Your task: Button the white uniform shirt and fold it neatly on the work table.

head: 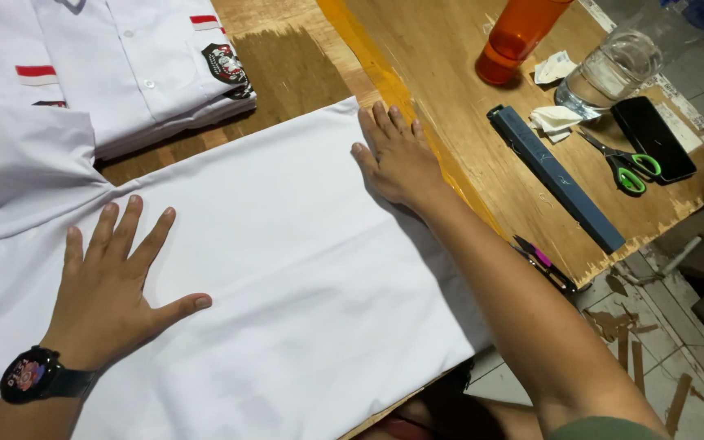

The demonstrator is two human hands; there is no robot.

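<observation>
A white shirt (287, 269) lies flat on the wooden table (450, 90). The left hand (112, 281) presses on its middle with fingers spread; the right hand (401, 159) lies flat on its far edge, fingers together. The cloth looks light, soft and limp, so it is best taken by the edges or corners

Black rectangular phone (653, 137), screen dark, far right on wooden table. Round smartwatch (28, 376) on left wrist, face lit (multicoloured). Black shield-shaped embroidered badge (225, 63) on folded white shirt pocket.
</observation>
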